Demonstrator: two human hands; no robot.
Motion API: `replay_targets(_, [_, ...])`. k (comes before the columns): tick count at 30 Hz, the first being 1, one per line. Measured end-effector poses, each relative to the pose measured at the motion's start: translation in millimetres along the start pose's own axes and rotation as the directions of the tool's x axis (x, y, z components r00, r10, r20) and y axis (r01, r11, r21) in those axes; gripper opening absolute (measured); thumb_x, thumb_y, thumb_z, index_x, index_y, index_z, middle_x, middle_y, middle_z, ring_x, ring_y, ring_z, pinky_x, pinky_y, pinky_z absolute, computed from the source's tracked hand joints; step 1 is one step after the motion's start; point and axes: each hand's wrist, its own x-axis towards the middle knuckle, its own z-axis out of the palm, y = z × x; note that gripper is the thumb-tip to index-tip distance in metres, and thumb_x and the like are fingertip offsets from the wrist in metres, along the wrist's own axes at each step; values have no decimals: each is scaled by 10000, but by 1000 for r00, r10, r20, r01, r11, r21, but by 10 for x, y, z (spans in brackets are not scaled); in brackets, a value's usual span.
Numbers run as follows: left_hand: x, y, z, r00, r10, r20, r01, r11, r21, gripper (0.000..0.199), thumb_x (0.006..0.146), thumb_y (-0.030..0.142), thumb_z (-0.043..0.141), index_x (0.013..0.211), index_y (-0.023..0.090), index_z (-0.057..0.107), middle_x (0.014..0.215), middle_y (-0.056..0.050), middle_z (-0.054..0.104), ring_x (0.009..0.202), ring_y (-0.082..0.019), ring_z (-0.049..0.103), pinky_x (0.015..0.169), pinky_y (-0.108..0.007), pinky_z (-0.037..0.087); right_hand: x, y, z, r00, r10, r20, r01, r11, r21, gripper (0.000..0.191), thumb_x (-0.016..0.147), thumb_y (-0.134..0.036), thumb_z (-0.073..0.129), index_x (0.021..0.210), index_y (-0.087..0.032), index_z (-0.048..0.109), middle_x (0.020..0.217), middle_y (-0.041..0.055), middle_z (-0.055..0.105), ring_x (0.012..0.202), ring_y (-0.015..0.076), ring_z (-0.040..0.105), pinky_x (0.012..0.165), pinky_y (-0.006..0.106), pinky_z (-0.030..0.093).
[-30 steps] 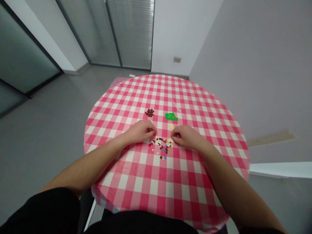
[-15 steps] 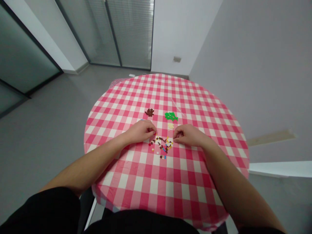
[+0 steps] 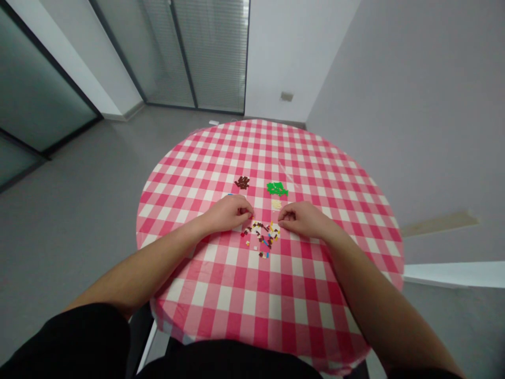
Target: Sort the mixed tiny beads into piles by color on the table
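Note:
Tiny multicoloured plastic bricks (image 3: 260, 236) lie in a loose ring on a pink-and-white gingham tablecloth (image 3: 252, 300). My left hand (image 3: 226, 213) rests at the ring's upper left, its fingertips bunched against the nearest bricks. At the upper right, my right hand (image 3: 298, 219) curls in with its fingers pinched together. Whether either hand holds a tiny brick is hidden by the fingers. Beyond the hands lie a dark brown pile of bricks (image 3: 242, 182), a green pile (image 3: 276, 189) and a small pale yellow pile (image 3: 276, 204).
The round table's edge (image 3: 355, 195) curves around the cloth, with grey floor (image 3: 71, 210) beyond it. Glass doors with blinds (image 3: 209, 52) stand at the far end, and a wall (image 3: 394, 79) rises on the right. My dark clothing (image 3: 67, 342) fills the bottom edge.
My right hand has moved back left toward the ring of bricks after shifting right. My left hand stays almost still, and the view has shifted slightly.

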Motion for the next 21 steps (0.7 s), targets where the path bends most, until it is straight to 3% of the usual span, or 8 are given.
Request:
replay_targets(7, [-2,15,-14,1000,-9,8,9,1000,6,211,829,94,547,843,173,743,873,-42,731,814,-156,652,780,-283,478,71,19,115,976,60,-211,-71,997,-43,90,850,-248,669,831,-177,720,797,59,741,708,171,659,619,264,436])
replay_targets(13, [-8,2,-29,1000,10,22,-10,1000,-3,206,837,100,548,848,173,740,868,-54,721,810,-160,645,783,-292,480,101,28,152,954,98,-282,-117,992,-51,115,858,-272,663,862,-170,716,811,66,740,737,189,660,635,278,429])
replay_targets(18, [-30,0,-63,973,160,168,-148,986,-82,159,832,156,637,944,187,745,886,-47,698,786,-139,629,737,-259,473,88,12,152,945,90,-313,-91,996,11,120,851,-270,659,856,-166,719,806,64,738,726,181,655,641,273,437])
replay_targets(21, [-38,17,-90,954,179,239,-159,982,-100,145,819,124,642,906,180,744,909,-47,695,811,-138,635,754,-256,474,63,-30,138,960,3,-280,-4,1000,-5,127,857,-265,650,866,-167,730,806,61,738,708,168,643,640,265,427])
